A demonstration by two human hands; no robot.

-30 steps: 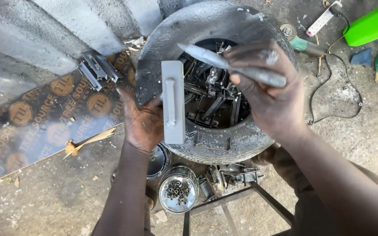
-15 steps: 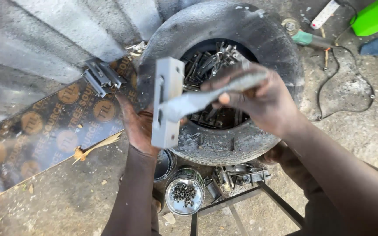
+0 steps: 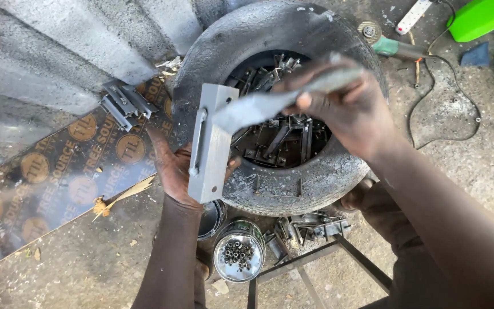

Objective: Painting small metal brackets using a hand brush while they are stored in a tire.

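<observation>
Two bare hands work above a grey, dust-coated rubber tyre [image 3: 270,28] that lies flat in the upper middle of the frame. The left hand [image 3: 175,171] sits at centre left, its fingers wrapped from behind around a grey rectangular metal block [image 3: 210,143] with a thin rod fixed along its long face; the block stands nearly upright, tilted slightly, over the tyre's left rim. The right hand [image 3: 344,109] comes in from the lower right, its fingers closed around the handle end of a flat grey metal blade [image 3: 258,107], blurred in the frame, whose tip touches the top of the block.

Inside the tyre's hollow lies a heap of dark metal brackets and strips [image 3: 281,137]. Just below the tyre, at lower centre, stands a round shiny tin [image 3: 238,257] holding small dark metal pieces, with a second tin partly hidden behind the left wrist. To the right of the tins lie more grey metal fittings [image 3: 315,226] on a dark steel frame [image 3: 315,257].

At upper left a corrugated grey metal sheet [image 3: 58,51] leans over a dark printed board [image 3: 58,171], and a small grey bracket [image 3: 124,103] rests on that board. At upper right, on the concrete floor [image 3: 487,160], lie an angle grinder with a green body [image 3: 395,48] and a black cable [image 3: 447,114], beside a bright green plastic object [image 3: 481,17].
</observation>
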